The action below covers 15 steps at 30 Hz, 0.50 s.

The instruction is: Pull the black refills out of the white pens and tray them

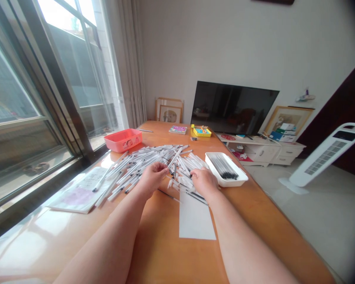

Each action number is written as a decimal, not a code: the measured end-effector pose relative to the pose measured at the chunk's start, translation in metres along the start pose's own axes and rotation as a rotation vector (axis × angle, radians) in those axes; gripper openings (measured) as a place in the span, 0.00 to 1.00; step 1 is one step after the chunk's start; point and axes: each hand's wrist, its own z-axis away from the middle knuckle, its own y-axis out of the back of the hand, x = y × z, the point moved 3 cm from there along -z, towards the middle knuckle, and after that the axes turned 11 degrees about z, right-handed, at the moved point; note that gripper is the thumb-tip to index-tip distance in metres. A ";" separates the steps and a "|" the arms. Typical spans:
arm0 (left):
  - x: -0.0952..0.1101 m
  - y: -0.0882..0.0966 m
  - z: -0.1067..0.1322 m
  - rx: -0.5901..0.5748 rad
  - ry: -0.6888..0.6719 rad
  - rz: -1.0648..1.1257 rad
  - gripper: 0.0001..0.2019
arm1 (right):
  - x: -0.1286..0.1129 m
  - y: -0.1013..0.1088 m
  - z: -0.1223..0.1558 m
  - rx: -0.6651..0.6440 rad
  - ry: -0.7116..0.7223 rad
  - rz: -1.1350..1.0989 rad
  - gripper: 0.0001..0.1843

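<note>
A big heap of white plastic pen barrels lies across the middle of the orange-brown wooden table. My left hand rests at the heap's near edge with its fingers curled round a pen barrel. My right hand lies knuckles up on the pens at the heap's right end, fingers bent down into them; what it holds is hidden. A white tray with dark pen refills stands just right of my right hand. A white sheet of paper lies below my right hand.
A red plastic basket stands at the far left of the table, a yellow box and a small book at its far end. Papers lie near the window side. Beyond are a television, a cabinet and a white tower fan.
</note>
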 end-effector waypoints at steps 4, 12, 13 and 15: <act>0.003 -0.002 0.001 -0.008 -0.007 0.007 0.15 | -0.003 -0.002 0.000 0.021 0.015 0.009 0.18; 0.005 -0.002 0.002 -0.002 -0.007 0.012 0.15 | -0.002 -0.005 -0.001 0.008 0.013 -0.022 0.17; 0.005 -0.002 0.002 -0.001 -0.005 0.017 0.15 | -0.002 -0.006 -0.001 -0.001 0.011 -0.021 0.17; 0.005 -0.003 0.002 0.005 0.002 0.022 0.15 | -0.001 -0.007 -0.002 -0.002 0.014 -0.018 0.17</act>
